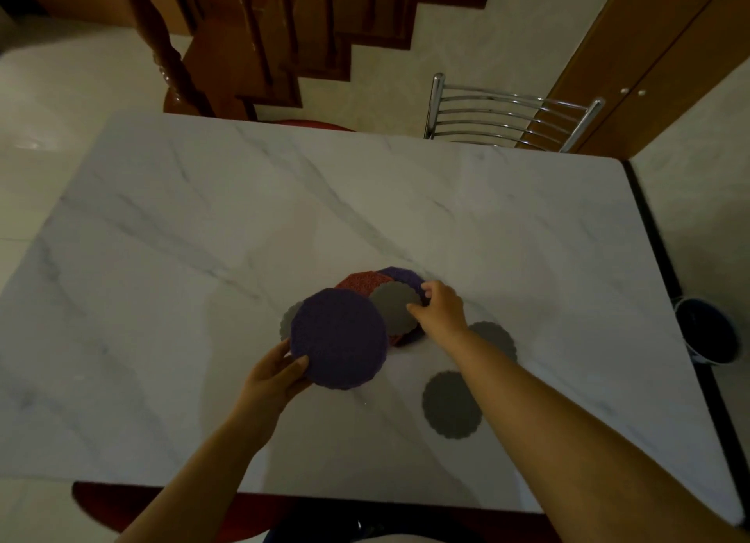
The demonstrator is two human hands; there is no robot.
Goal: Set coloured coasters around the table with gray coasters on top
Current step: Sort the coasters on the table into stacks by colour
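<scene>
My left hand (278, 374) grips a round purple coaster (339, 337) by its near-left edge, held just above the white marble table (203, 226). A gray scalloped coaster (287, 324) peeks out from under its left side. My right hand (440, 309) pinches the right edge of a gray coaster (393, 306) that lies on a pile with a red coaster (357, 281) and another purple coaster (406, 276). Two more gray coasters lie flat on the table: one (451, 404) near me, one (497, 337) partly hidden behind my right forearm.
A metal chair (507, 114) stands at the table's far side, with a red seat (308, 124) to its left. A dark bucket (708, 331) sits on the floor to the right. Wooden stairs rise behind the table.
</scene>
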